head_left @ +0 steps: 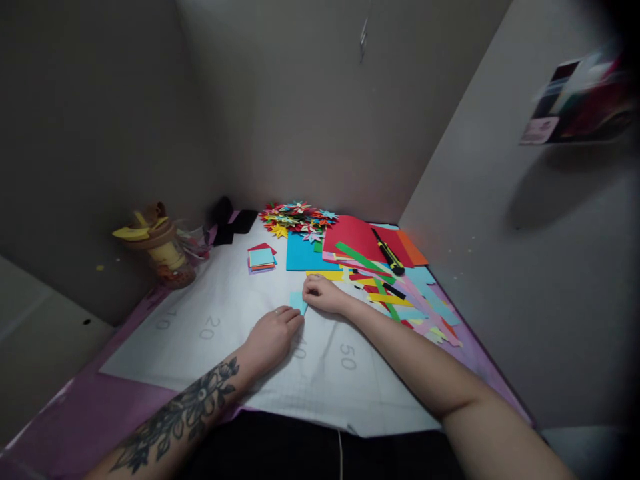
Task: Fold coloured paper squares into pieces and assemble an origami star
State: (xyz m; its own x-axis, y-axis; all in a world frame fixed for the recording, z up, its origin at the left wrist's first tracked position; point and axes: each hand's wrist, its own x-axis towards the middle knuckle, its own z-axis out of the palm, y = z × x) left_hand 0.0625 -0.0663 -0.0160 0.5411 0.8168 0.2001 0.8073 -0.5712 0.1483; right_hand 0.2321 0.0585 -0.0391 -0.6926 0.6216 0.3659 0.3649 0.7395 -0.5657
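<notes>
Pale-blue paper (pixel 297 300) lies on sheet (pixel 165 360) marked "20" (pixel 209 328), "50" (pixel 348 357).

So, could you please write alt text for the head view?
A person's left hand and right hand touch a light-blue paper on a white sheet; beyond lie paper squares and paper stars, with paper strips and a cutter at right.

Dim, greyish light leaves the walls (pixel 310 120) murky; the white sheet (pixel 320 377) on the table (pixel 60 427) is brightest, with faint shadow under the left hand (pixel 274 335). Beyond the table's right edge, a wall-mounted item (pixel 585 100) blurs above its broad, soft shadow. Wide-angle stretch splays the table's near corners; blackness swallows the frame's upper right.
</notes>
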